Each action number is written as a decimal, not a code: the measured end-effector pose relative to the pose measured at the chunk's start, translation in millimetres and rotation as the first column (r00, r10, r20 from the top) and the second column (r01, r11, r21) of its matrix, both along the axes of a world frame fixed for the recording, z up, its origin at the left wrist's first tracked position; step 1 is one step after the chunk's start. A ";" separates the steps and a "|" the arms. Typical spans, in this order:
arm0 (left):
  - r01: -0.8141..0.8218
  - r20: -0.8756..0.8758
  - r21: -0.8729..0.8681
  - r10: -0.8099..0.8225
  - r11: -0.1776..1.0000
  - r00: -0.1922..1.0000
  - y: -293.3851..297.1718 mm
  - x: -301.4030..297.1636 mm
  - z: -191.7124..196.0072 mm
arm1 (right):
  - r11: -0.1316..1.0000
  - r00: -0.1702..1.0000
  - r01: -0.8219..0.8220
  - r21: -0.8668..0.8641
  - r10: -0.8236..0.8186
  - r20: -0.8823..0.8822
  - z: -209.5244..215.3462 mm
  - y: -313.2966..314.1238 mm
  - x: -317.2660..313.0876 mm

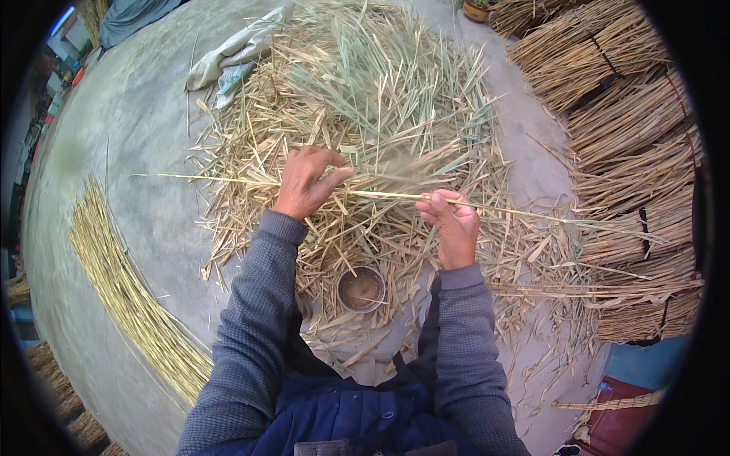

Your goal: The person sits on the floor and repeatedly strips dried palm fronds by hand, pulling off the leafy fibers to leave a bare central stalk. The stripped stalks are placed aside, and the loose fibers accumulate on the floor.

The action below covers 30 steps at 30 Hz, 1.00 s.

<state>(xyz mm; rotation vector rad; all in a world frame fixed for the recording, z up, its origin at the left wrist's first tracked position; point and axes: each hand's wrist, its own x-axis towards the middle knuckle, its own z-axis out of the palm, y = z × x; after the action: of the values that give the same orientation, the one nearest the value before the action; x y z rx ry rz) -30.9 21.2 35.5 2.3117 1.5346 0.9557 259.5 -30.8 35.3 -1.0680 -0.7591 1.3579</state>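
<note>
My right hand (452, 224) pinches a long, thin reed stalk (388, 194) between thumb and fingers, right of the middle. The stalk lies crosswise in the air. Its bare yellow end reaches far left, and its leafy, paler end runs right towards the bundles. Over the stalk's left half hovers my left hand (308, 181), thumb and forefinger curved and apart. Its other fingers are hidden, so whether they touch the stalk does not show. Beneath both hands spreads a big heap of dry and greenish stripped leaves (365, 99). Something pale is blurred just above the stalk.
A round metal bowl (361, 290) with brownish contents stands at the heap's near edge. Cleaned yellow stalks (137, 296) lie in a long row on the concrete floor (144, 137) at left. Tied reed bundles (631, 159) are stacked along the right. A pale sack (239, 53) lies at upper left.
</note>
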 end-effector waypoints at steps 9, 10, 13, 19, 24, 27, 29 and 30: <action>0.279 0.435 -0.576 -0.001 0.768 0.900 -0.1 -12.1 4.8 | 1.000 0.999 0.024 -0.010 -0.023 0.026 3.1 3.3 3.4; 0.236 0.391 -0.598 0.022 0.766 0.920 -0.9 -6.9 2.6 | 1.000 1.000 0.004 -0.007 -0.004 0.027 2.3 3.3 3.0; 0.278 0.351 -0.560 -0.081 0.780 0.933 -0.4 4.1 -4.8 | 0.999 0.999 -0.019 0.028 0.019 0.030 0.9 3.1 2.3; 0.193 0.752 -0.458 0.262 0.868 0.605 9.2 -17.5 2.3 | 0.994 0.995 -0.045 0.098 0.036 0.090 5.5 1.0 5.6; -0.114 0.155 0.133 0.093 0.985 0.984 -7.4 22.4 2.8 | 0.982 0.985 -0.160 0.100 0.152 0.085 0.2 1.2 -12.2; 0.306 0.163 -0.048 -0.295 0.951 0.942 -13.7 42.8 -0.1 | 0.978 0.978 -0.196 0.069 0.190 0.084 -1.9 1.2 -22.5; 0.204 0.075 -0.117 -0.196 0.972 0.978 -12.1 36.9 1.6 | 0.989 0.987 -0.143 0.044 0.140 0.074 0.7 1.6 -19.8; 0.182 0.029 -0.080 -0.180 0.980 0.983 -9.6 28.7 3.9 | 0.996 0.994 -0.084 0.034 0.082 0.067 3.8 1.7 -13.6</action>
<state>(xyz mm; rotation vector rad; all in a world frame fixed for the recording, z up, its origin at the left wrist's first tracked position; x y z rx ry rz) -2.2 11.6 39.5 2.3271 1.3020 0.8527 245.9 -29.1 39.2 -1.0660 -0.8827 1.3792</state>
